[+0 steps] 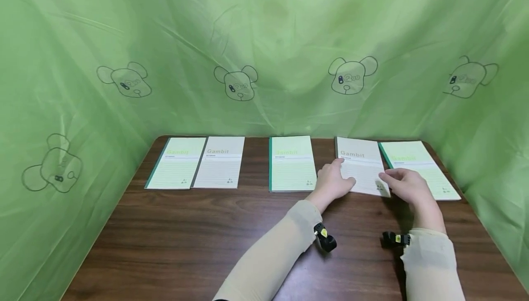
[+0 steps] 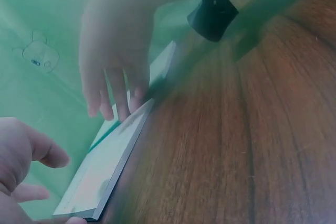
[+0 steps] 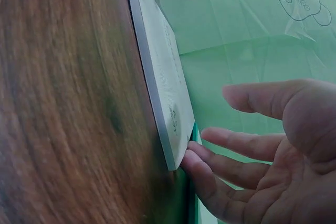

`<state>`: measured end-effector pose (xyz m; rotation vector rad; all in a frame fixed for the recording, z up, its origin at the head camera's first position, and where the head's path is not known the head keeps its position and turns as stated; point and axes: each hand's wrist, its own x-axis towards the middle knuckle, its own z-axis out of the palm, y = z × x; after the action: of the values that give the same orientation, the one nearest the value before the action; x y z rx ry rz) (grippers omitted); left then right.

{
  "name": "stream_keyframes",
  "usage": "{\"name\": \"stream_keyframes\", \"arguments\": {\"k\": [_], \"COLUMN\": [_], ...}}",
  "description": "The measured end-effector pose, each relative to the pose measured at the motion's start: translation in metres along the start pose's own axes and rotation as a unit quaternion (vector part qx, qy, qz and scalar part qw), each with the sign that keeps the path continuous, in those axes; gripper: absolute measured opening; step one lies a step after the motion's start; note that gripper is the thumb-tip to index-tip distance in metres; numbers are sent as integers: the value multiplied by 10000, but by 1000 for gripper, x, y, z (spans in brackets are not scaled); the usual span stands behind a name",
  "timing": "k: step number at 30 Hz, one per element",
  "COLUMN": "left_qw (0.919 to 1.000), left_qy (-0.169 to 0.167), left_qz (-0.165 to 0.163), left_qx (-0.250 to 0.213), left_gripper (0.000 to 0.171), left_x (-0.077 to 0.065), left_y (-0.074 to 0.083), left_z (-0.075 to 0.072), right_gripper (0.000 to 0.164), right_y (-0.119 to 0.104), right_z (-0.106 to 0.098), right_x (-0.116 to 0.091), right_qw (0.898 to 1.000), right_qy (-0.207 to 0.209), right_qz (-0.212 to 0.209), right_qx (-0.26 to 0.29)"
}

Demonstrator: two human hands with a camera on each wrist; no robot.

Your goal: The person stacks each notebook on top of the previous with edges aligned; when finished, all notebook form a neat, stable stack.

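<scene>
Flanking the grey-spined notebook [image 1: 360, 165] from both sides, I had it right there, toward the far edge on the right half of the table [image 1: 206, 236], lying askew with its near end swung to the right. My left hand [image 1: 332, 180] was at its left edge, forefinger stretched along the cover's side, thumb sticking out to the right, nothing clenched. And over on the other side, my right hand [image 1: 409, 185]! Fingers gently bent and spread, fingertips against the near right corner, grasping nothing; a touch from the side, no pinch. Just to the right lay the outer green-spined notebook [image 1: 430, 172], slanting as well, its far left corner right up against the grey one's; farther down, my hand hid the join. To the left, across a gap, came the middle green-spined notebook [image 1: 291, 165], nearly straight. Farther left still, a pair side by side: the left grey-spined notebook [image 1: 219, 163] and, outermost, the left green-spined notebook [image 1: 175, 163]. Pale sleeves [image 1: 272, 250] covered my forearms, a black wrist camera [image 1: 324, 237] strapped at each cuff. Behind it all hung green sheeting [image 1: 281, 25], marked with outlined bear heads [image 1: 353, 76] on the far side.
</scene>
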<state>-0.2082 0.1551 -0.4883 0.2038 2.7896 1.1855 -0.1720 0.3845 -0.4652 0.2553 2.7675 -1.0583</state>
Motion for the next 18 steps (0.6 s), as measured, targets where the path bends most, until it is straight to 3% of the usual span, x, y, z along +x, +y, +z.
{"name": "stream_keyframes", "arguments": {"k": [4,9,18], "left_qw": [9979,9869,9811], "left_qy": [251,483,551], "left_qz": [-7,-140,-387], "left_qx": [-590,-1532,-1813], "left_gripper": [63,60,47], "left_x": [-1,0,-1], "left_y": [-1,-5,-7], "left_z": [0,0,-4], "right_gripper": [70,69,70], "right_y": [-1,-1,-4], "right_z": [1,6,9], "right_x": [1,5,5], "right_qw": [10000,9991,9982], "right_qy": [21,-255,-353], "right_qz": [4,-134,-124], "right_qx": [30,295,470]}}
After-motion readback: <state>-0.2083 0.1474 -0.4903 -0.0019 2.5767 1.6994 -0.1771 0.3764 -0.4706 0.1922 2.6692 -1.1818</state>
